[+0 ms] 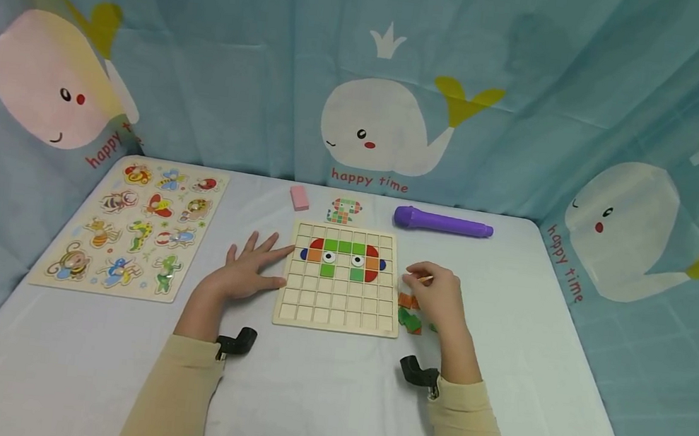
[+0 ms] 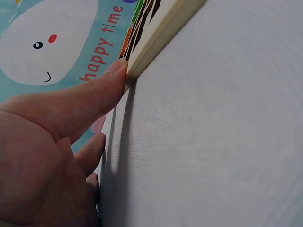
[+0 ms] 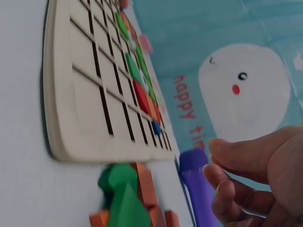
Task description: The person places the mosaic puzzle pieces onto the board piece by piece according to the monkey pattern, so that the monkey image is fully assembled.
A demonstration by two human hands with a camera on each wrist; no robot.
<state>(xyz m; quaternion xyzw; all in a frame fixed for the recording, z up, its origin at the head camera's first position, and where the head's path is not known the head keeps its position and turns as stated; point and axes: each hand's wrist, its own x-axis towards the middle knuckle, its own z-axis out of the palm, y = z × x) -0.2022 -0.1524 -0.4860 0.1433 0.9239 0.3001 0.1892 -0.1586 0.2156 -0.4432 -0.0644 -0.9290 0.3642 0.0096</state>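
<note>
A wooden grid board (image 1: 340,305) lies in front of the person, with red, orange, green, blue and eye-marked pieces set in its upper cells. Spread flat at its left side, the left hand (image 1: 244,272) touches the board's edge; the left wrist view shows the thumb (image 2: 102,90) against that edge. Beyond the right edge, the right hand (image 1: 440,295) has curled fingers, and a thin pale sliver, like a small wooden piece on edge, shows between them. Most of that piece is hidden. Green pieces (image 3: 124,198) and orange pieces (image 1: 406,300) lie loose below this hand.
Behind the board are a small pattern card (image 1: 344,211), a pink block (image 1: 300,198) and a purple microphone-shaped stick (image 1: 445,222). An insect picture puzzle board (image 1: 152,206) lies at the left. A whale-print curtain (image 1: 241,93) hangs along the table's back.
</note>
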